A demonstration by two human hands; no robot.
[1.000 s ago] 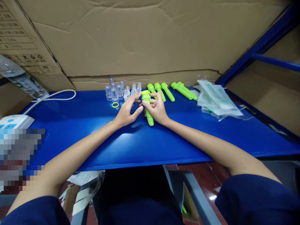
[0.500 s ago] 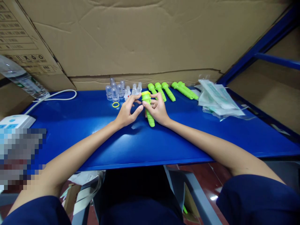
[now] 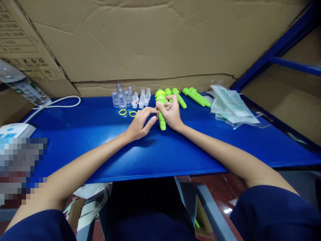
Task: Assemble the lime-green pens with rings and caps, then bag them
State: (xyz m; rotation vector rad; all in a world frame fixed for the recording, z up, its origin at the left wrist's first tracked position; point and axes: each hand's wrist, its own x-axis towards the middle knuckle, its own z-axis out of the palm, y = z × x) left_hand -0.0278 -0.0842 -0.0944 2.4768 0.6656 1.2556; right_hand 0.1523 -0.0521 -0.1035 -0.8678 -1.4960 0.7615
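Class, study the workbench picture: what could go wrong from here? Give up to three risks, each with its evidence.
1. The left hand is close beside a loose yellow ring, so a small slip might knock it away.
2. The clear caps stand upright, crowded together; bumping one might topple its neighbours.
3. The right hand holds the green tube above the blue table; if its grip loosened, the tube could drop.

the tabletop was coated in a smooth, glossy finish, by which bright light was reflected. the green tube was formed of ribbed plastic and the clear caps of shiny plastic, while the matt cardboard was marked by creases.
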